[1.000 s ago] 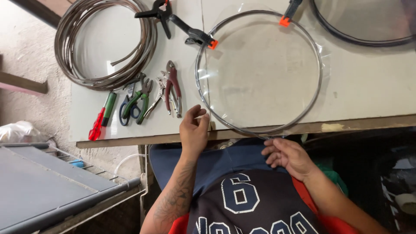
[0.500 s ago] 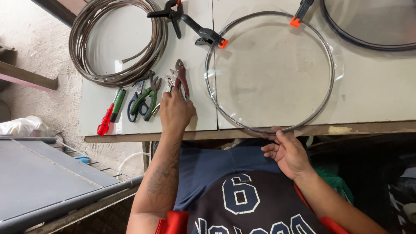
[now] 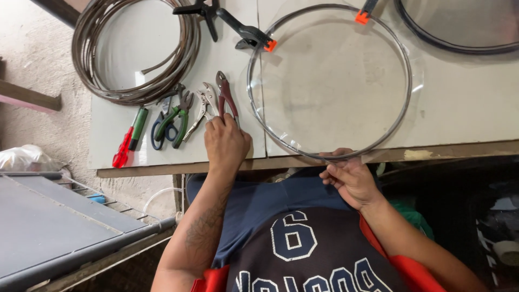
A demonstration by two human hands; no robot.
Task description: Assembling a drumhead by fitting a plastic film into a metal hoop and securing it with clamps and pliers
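Palm-down, left hand (image 3: 226,143) on red-handled pliers (image 3: 225,97), right hand (image 3: 350,178) pinching metal hoop (image 3: 406,103)

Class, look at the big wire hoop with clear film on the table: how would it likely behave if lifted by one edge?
The hoop looks thin, so probably light and somewhat springy. Its film seems floppy, likely wrinkling or tearing easily. Two clamps grip its rim, so it may resist lifting.

Single head view, steeply downward, close over the table (image 3: 465,116) edge, seemingly.

My white worktable (image 3: 459,103) has a worn wooden edge; beside it lie bare concrete floor (image 3: 32,81) and a grey metal bench (image 3: 48,227).
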